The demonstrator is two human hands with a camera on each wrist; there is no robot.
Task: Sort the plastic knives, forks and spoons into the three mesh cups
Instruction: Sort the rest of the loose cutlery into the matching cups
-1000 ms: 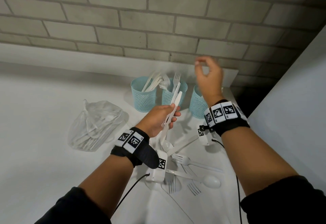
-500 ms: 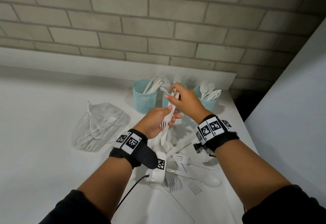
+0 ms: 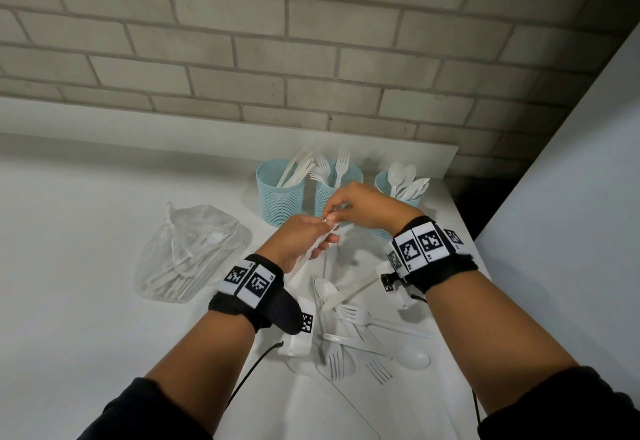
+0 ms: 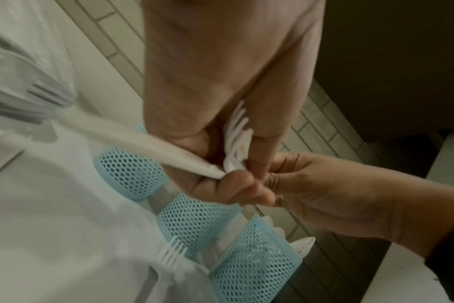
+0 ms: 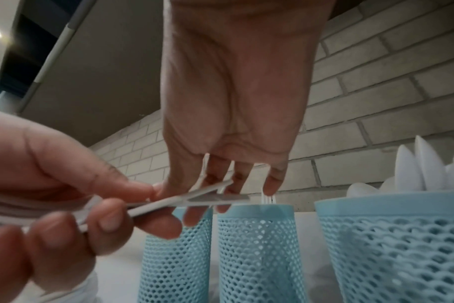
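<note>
The small bundle of white cutlery (image 3: 313,249) sits in the left hand (image 3: 298,242), whose fingers (image 5: 111,223) are curled around it just in front of the three mesh cups; fork tines show against the palm in the left wrist view, though what else the bundle holds cannot be told. The right hand (image 3: 367,207) meets it from the right, its fingers (image 4: 246,184) pinching the upper end of one piece, seemingly to draw it out for dropping into a cup.

Behind the hands, the left cup (image 3: 280,193) already holds knives, the middle cup (image 3: 329,190) forks, and the right cup (image 3: 398,190) spoons, so sorting is well under way and each cup has its kind.

Much remains. On the tabletop (image 3: 86,301) below the wrists lies a loose scatter (image 3: 363,332) of forks, spoons and at least one knife, overlapping one another. To the left, a knotted clear plastic bag (image 3: 187,252) holds more white cutlery, unopened. Judging from this, the task looks roughly midway: the bundle in hand, the scatter and perhaps the bag are yet to be sorted.
</note>
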